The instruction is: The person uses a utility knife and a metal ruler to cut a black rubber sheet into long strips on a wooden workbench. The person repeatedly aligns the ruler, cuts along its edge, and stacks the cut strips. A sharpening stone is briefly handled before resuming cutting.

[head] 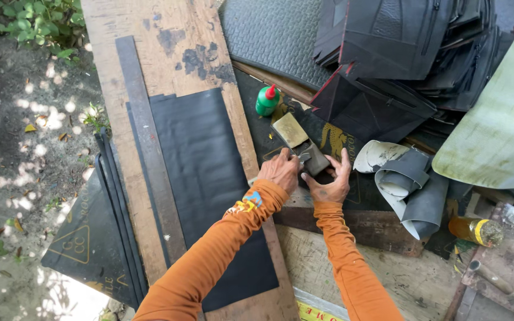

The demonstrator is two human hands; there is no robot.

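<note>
Head view, both hands on the bench (179, 35). Left hand (279, 169) and right hand (330, 181) meet over a rectangular sharpening stone (297, 141): tan upper half, dark lower half.

Stone position: lower end lies between the two sets of fingers, upper tan end projects clear beyond the fingertips. Long axis runs diagonally, from near-right at the fingers to far-left, pointing toward the green glue bottle (266, 100), which stands just past the stone's far end.

Fingers: right-hand fingers curl around the stone's dark end, gripping it. Left-hand fingers are pinched on a small metal piece, probably a blade (302, 157), laid against the stone beside the right fingertips; exact grip partly hidden.

Step, as judged: blade being set or drawn on the stone, i.e. honing. Next move would call for a steady hold on the stone by the right fingers and a flat, controlled stroke along the long axis, fingertips kept off the edge.

Around: black rubber sheet (209, 178) and steel straightedge (147, 142) left of the left fingers; rolled grey material (414, 190) right of the right fingers.
</note>
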